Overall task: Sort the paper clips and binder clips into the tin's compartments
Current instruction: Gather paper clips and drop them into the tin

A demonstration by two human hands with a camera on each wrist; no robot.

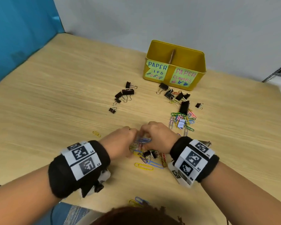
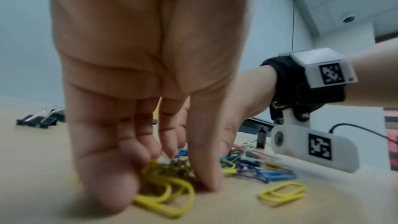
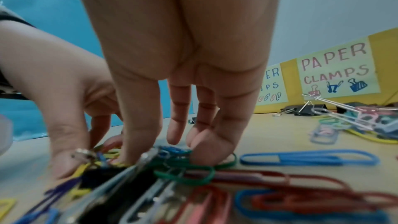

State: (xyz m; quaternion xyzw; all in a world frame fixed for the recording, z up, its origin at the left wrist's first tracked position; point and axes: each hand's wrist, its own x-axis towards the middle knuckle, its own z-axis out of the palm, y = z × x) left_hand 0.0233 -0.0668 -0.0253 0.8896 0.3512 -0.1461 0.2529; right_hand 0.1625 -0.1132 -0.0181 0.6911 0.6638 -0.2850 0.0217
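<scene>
Nearest the head camera, a few paper clips at the table edge (image 1: 139, 201), yellow and blue, lie just in front of the person. Beyond them a long yellow clip (image 1: 143, 166) lies alone on the wooden table (image 1: 55, 103). Both hands meet over a heap of coloured paper clips (image 1: 140, 144) with a black binder clip (image 1: 150, 154) at its near side. On the left hand (image 1: 119, 144) the fingers curl down into the heap, thumb and fingertips bunching yellow clips against the table. On the right hand (image 1: 158, 138) the fingers reach down likewise, tips pressing on green and blue clips; whether either hand has any clip fully pinched I cannot tell. Left of the hands lies a single small yellow clip (image 1: 96, 134). Farther out to the right sits a second heap of paper clips (image 1: 182, 120), a large binder clip (image 1: 184, 107) at its far edge. Past that, two loose groups of binder clips lie apart: the left group (image 1: 122, 95) and the right group (image 1: 173, 93). Farthest, just behind the right group, stands the yellow tin (image 1: 199, 62), a divider splitting it; its left label reads PAPER CLIPS in part, its right PAPER CLAMPS.
</scene>
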